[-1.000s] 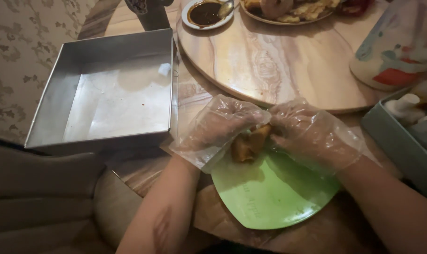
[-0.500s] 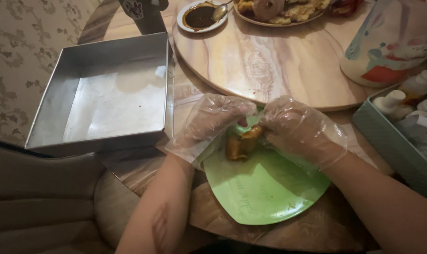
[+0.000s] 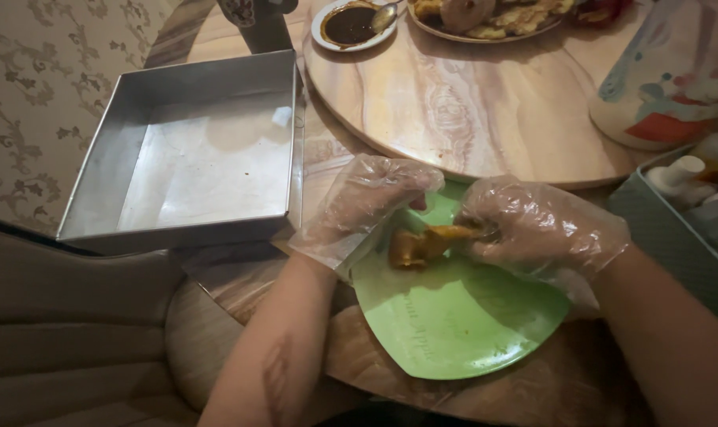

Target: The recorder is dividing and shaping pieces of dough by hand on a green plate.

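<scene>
Home dining room: wallpaper (image 3: pixel 27 95), food-laden wooden table (image 3: pixel 485 119)

Empty square metal tray (image 3: pixel 193 158) sits at left on table edge, pale lining on its floor. Round wooden turntable (image 3: pixel 469 111) beyond it, marbled grain. Small white saucer (image 3: pixel 351 24) of dark sauce with spoon (image 3: pixel 384 13) resting in it at far rim. Plate of fried food (image 3: pixel 485 16) just beside saucer. Patterned bag (image 3: pixel 675 71) at right. Teal box (image 3: pixel 667 229) with white bottles (image 3: pixel 691 170) below bag. Floral wallpaper (image 3: pixel 27 103) at left. Padded seat (image 3: pixel 66 340) at lower left.
</scene>
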